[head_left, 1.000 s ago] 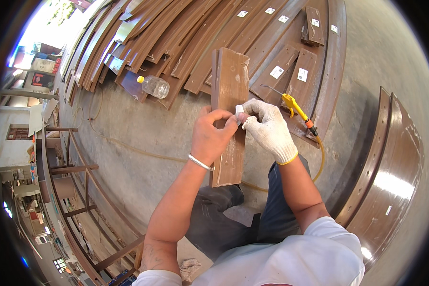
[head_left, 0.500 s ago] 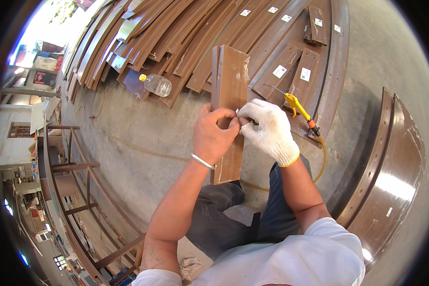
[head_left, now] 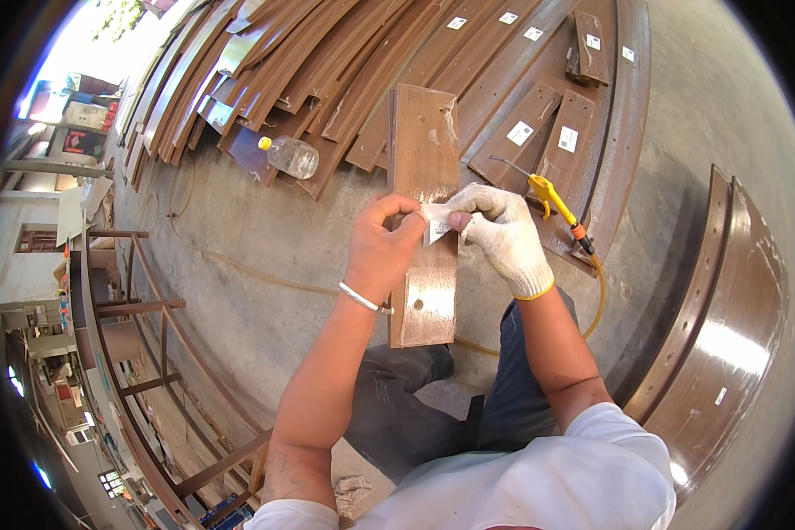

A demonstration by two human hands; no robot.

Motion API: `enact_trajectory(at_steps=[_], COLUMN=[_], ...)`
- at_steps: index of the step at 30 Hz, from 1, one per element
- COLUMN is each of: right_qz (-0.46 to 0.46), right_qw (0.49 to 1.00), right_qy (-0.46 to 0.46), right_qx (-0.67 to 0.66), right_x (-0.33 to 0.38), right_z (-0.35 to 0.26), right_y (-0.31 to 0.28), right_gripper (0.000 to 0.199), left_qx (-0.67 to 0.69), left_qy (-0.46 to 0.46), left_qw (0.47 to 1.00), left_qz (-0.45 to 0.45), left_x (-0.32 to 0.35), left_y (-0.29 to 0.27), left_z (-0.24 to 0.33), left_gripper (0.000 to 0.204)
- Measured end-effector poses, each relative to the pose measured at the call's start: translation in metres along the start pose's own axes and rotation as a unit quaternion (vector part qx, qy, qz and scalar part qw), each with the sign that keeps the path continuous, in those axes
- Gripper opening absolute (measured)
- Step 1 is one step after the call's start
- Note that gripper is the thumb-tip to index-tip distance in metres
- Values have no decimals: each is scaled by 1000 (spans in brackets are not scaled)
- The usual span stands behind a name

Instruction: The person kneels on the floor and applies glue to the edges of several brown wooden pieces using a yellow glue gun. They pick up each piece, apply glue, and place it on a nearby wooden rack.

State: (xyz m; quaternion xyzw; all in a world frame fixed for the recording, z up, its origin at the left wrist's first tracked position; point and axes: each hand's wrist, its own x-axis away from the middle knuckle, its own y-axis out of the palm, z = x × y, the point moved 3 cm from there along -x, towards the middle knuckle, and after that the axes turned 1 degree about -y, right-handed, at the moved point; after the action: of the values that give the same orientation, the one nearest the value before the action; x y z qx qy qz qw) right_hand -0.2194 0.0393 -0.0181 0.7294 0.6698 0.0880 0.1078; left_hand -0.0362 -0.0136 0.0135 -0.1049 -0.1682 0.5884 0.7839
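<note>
A white sticker label [head_left: 437, 228] with dark print is stretched between my hands, its lower corner pointing down. My bare left hand [head_left: 382, 247], with a silver bangle at the wrist, pinches the label's left end between thumb and finger. On the other end, my right hand [head_left: 503, 238] in a white knit glove grips it, the thumb bare. Behind the label is a short brown wood-look metal piece [head_left: 426, 159], long side running away from me, with holes in its face. Whether the label touches this piece I cannot tell.
A yellow air blow gun [head_left: 548, 193] with a hose rests right of the short piece. Long brown panels [head_left: 327, 79] and short labelled pieces [head_left: 564, 146] lie ahead. A plastic bottle [head_left: 293, 157] lies left, a metal frame [head_left: 163, 353] stands farther left, and curved panels [head_left: 724, 327] are at right.
My hands have moved slightly apart and the label now shows between them. The brown piece has turned so its broad face shows more.
</note>
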Motion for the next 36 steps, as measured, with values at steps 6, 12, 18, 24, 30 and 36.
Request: enact_trajectory(at_steps=[6,12,18,24,30,36], right_qz=[44,158,200,188,164,132], right_qw=[987,984,969,951,898,884], right_qy=[61,-51,-146,-215,-334,-365], right_qx=[-140,-67,10,117,234,262], right_x=[-3,1,11,15,12,9], right_z=[10,2,0,-4,-17,-21], right_y=[-11,-6,7,8,9,9], right_gripper=[11,15,18,15,21,25], left_qx=[3,17,55,182,256,242], left_qy=[25,0,-37,-75,-77,-61], left_qw=[1000,1000,997,979,960,965], left_qz=[-10,-13,-29,-51,-80,-78], left_x=[0,3,9,14,13,12], left_y=[1,-1,7,16,21,21], left_z=[6,12,14,16,18,11], left_gripper=[16,26,35,36,39,32])
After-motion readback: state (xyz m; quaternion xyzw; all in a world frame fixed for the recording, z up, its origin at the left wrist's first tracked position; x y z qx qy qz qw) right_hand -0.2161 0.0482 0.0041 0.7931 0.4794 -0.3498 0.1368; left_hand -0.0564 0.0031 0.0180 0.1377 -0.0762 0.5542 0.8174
